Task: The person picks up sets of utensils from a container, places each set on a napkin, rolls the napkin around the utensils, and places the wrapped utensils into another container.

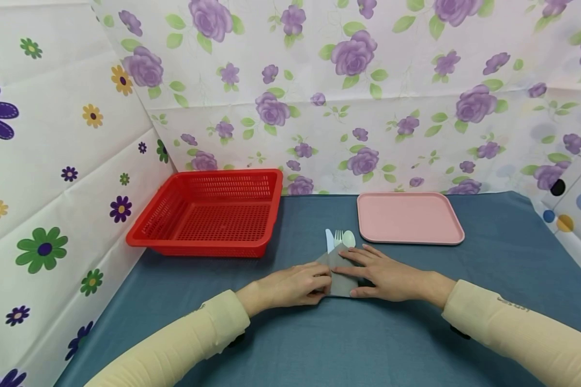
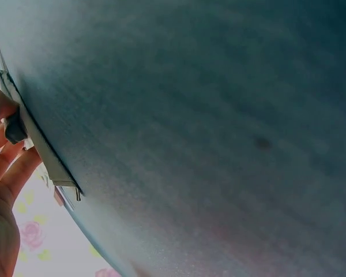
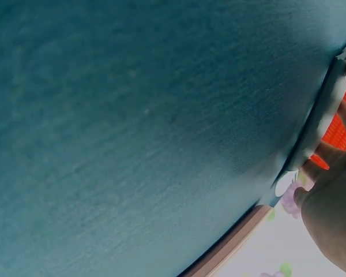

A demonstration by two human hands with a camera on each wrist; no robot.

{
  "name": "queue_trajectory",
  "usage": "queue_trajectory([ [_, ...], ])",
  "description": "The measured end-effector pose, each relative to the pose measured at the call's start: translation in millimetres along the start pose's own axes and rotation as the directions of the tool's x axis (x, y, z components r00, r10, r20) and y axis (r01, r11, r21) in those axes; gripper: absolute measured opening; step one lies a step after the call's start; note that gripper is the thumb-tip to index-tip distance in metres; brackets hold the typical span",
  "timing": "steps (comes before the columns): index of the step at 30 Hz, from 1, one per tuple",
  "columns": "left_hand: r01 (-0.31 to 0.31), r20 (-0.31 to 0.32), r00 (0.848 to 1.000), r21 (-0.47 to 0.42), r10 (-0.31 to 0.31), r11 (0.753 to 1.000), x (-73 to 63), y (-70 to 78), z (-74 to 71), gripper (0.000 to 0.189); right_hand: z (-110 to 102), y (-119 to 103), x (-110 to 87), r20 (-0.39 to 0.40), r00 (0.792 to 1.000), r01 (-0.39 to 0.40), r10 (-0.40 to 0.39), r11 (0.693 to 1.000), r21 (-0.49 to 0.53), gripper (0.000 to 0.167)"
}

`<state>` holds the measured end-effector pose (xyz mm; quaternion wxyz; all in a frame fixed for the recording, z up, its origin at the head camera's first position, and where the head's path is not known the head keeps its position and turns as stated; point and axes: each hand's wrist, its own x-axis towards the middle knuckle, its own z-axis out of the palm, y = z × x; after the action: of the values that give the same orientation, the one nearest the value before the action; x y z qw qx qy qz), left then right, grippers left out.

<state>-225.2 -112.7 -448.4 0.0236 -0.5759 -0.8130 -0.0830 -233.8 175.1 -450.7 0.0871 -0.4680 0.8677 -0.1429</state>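
A grey napkin [image 1: 344, 284] lies folded on the blue cloth, its upper edge slanting over a pale blue knife [image 1: 330, 239], a fork [image 1: 338, 237] and a pale green spoon [image 1: 349, 238]. Only the upper ends of the cutlery show; the rest is under the napkin. With curled fingers my left hand [image 1: 295, 284] pinches the napkin's left side. My right hand [image 1: 387, 273] rests on the right part with fingers spread and fairly straight, pressing it down. In the left wrist view a fold of the napkin [image 2: 43, 149] is between thumb and fingers.
A red perforated basket [image 1: 203, 250] stands at the back left. Behind the right hand lies a pink tray [image 1: 409, 217]. Flower-printed sheets [image 1: 310, 129] hang behind and to the left of the blue tablecloth [image 1: 290, 344].
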Motion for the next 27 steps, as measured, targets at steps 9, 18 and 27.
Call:
queue_trajectory([
  [9, -0.007, 0.013, 1.0, 0.025, 0.007, 1.0, -1.4, 0.2, -0.9, 0.015, -0.7, -0.9, 0.2, -0.027, 0.999, 0.027, -0.028, 0.999, -0.034, 0.063],
  [18, 0.031, 0.036, 0.999, 0.001, -0.031, 1.0, -6.3, 0.4, -1.1, 0.01, -0.5, -2.1, 0.8, -0.019, 0.999, 0.031, -0.031, 0.999, -0.027, 0.061],
  [27, 0.057, 0.022, 0.998, 0.008, -0.057, 0.998, -9.9, 1.1, -2.6, 0.013, -1.1, -1.7, 0.8, -0.012, 1.0, 0.026, -0.026, 0.999, -0.032, 0.062],
])
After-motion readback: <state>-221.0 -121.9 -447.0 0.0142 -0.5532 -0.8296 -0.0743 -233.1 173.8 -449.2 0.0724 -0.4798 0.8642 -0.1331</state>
